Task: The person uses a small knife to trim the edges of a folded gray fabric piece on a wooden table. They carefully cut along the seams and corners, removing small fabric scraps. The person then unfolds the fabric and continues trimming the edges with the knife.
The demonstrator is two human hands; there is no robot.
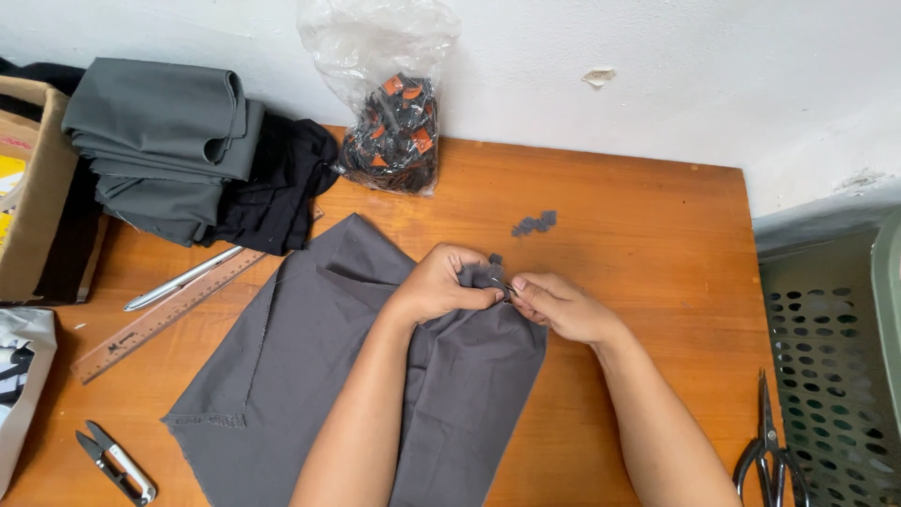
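Grey cloth piece [310,366] lies mid-table [648,225], far corner bunched up. Left hand [436,286] grip pinched on that corner; right hand [563,308] grip closed on a small metal piece at the cloth. Judged light, limp, non-slippery: hold near an edge or fold.

Bare wooden tabletop [648,216] lies open right of the grey cloth [310,357], bounded by black scissors [770,451]. Leftward passage is obstructed by ruler [164,314], pen [183,278], thread snips [114,462]; rearward by folded fabrics [169,141], plastic bag [389,103].
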